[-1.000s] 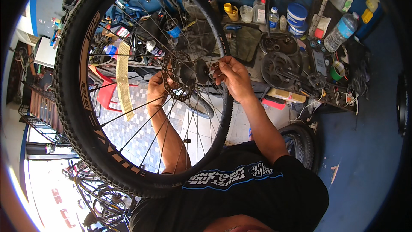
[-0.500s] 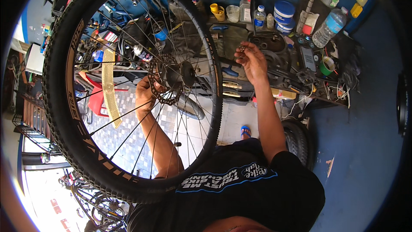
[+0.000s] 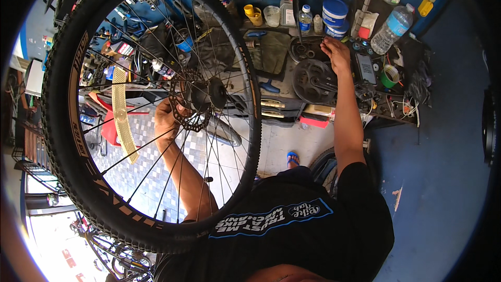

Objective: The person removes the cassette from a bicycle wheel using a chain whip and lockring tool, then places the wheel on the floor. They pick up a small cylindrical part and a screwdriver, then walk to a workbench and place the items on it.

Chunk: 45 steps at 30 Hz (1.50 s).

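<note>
Tyre [image 3: 57,120] looks rough, matt rbr & water btl [image 3: 392,31] glossy plastic

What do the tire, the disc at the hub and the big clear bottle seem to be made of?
Tire: black rubber, it seems, mostly matte, with a knobby tread.
Disc: probably metal, dark and dull, a thin ring pierced with holes; which metal, I cannot tell.
Big bottle: likely clear plastic, glossy, with a see-through wall and bright highlights.

Left hand [image 3: 167,118] curled; right hand [image 3: 338,56] outstretched
</note>
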Available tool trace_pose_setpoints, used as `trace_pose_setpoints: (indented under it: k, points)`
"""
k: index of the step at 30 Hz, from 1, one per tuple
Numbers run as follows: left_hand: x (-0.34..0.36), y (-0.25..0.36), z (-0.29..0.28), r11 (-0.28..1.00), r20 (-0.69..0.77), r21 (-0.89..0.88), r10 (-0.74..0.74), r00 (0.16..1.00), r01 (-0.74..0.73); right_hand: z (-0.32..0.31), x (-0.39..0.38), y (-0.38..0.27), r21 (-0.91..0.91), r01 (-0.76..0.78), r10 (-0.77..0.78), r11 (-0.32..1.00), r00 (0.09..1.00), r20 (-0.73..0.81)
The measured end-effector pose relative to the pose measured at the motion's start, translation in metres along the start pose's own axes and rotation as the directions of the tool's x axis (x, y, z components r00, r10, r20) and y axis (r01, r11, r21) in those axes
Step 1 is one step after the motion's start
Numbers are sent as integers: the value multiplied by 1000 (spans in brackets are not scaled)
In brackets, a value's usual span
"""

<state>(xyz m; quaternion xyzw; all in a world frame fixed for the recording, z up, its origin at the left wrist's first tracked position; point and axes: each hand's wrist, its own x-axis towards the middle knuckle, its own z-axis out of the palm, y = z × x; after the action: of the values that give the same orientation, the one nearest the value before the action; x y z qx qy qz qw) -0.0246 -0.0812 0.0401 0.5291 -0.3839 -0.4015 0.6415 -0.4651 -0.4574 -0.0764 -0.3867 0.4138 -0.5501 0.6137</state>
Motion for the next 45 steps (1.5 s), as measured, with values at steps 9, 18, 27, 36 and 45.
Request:
trace_pose_setpoints:
  k: [9, 18, 27, 36, 45]
  points:
    - [-6, 1, 4, 1000, -55, 15, -4, 998, 4, 16, 48, 31, -477, -63, 103, 877, 993, 57]
    - [-7, 4, 4, 998, -51, 49, -25, 998, 27, 47, 58, 39, -942, 128, 109, 310, 980, 169]
    - [0, 5, 9, 998, -32, 54, -24, 999, 26, 40, 77, 46, -950, 271, 134, 155, 947, 292]
    - [-1, 8, 11, 999, -16, 39, -38, 999, 38, 49, 77, 48, -948, 298, 131, 109, 942, 311]
    - [-2, 9, 12, 997, -16, 65, -35, 999, 36, 55, 72, 37, -944, 318, 109, 89, 939, 326]
